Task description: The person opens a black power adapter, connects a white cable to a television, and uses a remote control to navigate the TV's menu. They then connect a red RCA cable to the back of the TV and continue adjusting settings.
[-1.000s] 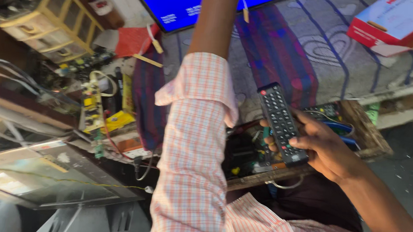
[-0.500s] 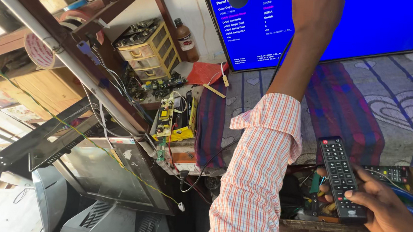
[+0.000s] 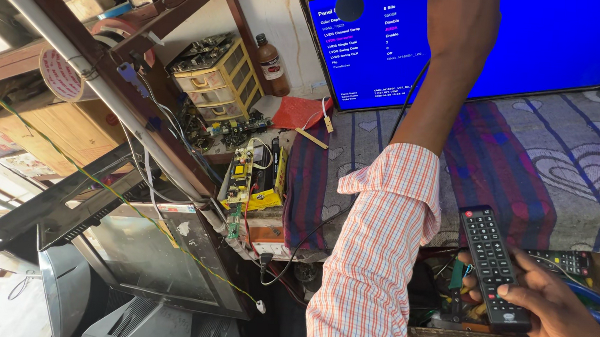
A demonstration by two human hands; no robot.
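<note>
Holding a black remote (image 3: pixel 494 267) lower right, the right hand (image 3: pixel 560 318) has its grip wrapped round it, thumb on the buttons; left hand (image 3: pixel 461 22) touches the blue TV screen (image 3: pixel 530 44) up top, grip unclear, looks mid menu-tweak

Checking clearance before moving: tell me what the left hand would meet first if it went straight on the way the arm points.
The left hand already lies against the blue television screen, so the screen comes first; depth is unclear, so actual contact is uncertain.
</note>
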